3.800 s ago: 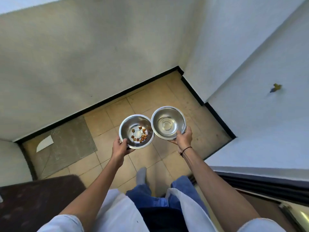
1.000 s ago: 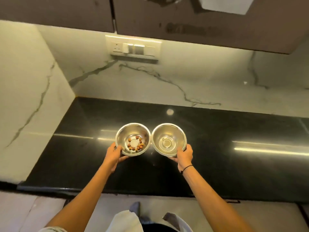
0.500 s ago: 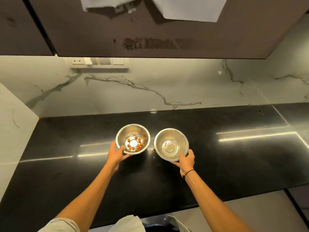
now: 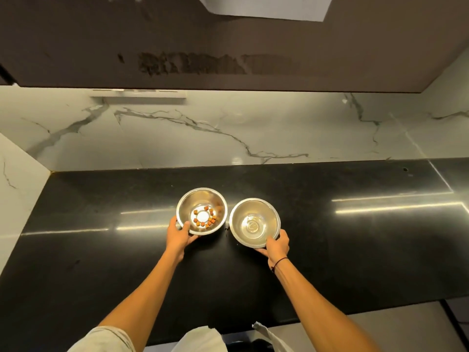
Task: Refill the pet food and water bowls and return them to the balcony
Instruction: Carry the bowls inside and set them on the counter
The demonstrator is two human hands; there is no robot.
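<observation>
Two steel bowls are over the black countertop [image 4: 101, 250]. The food bowl [image 4: 193, 201] on the left holds several brown kibble pieces ringed round its bottom. My left hand [image 4: 179, 236] grips its near rim, thumb inside the edge. The water bowl [image 4: 264, 212] on the right looks nearly dry, with a thin wet sheen at the bottom. My right hand [image 4: 276, 246] grips its near rim. Both bowls are at or just above the counter surface; I cannot tell whether they touch it.
A white marble backsplash [image 4: 228, 133] runs behind the counter, and a marble side wall [image 4: 17, 189] closes off the left end. Dark wall cabinets [image 4: 228, 41] hang overhead. A switch plate [image 4: 139, 94] peeks out below the cabinets. The counter runs on to the right.
I have come from the balcony floor to the kitchen counter with both bowls. In the last second the bowls have drawn slightly apart and lower toward the counter.
</observation>
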